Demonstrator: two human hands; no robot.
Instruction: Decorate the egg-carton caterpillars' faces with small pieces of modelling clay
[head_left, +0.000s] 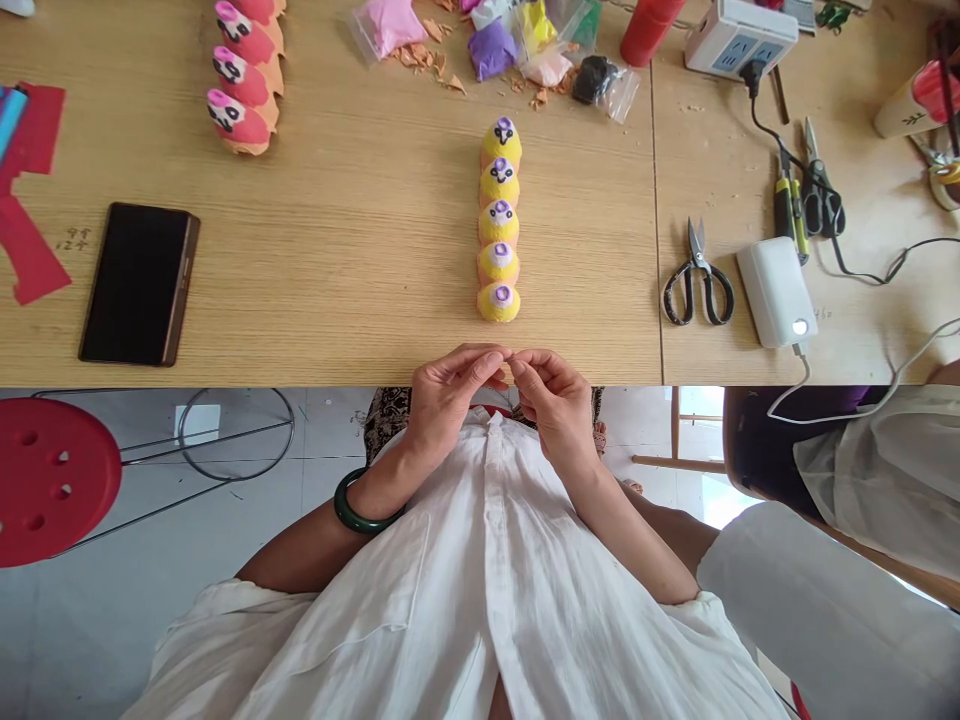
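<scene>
White shirt (480, 600) under pinched hands (450, 392); plastic bags (386, 28) beyond hold coloured clay (492, 48).

bright, even daylight, no harsh shadows, only a soft one along the phone (139, 285). window (720, 500) at lower right blows out white. wide-angle warp bends the stool (52, 480) and sleeve (825, 570) near the frame edges. surface (360, 330) edge reads as a hard seam. left hand (446, 395) and right hand (551, 405) sharp, no motion blur.
</scene>
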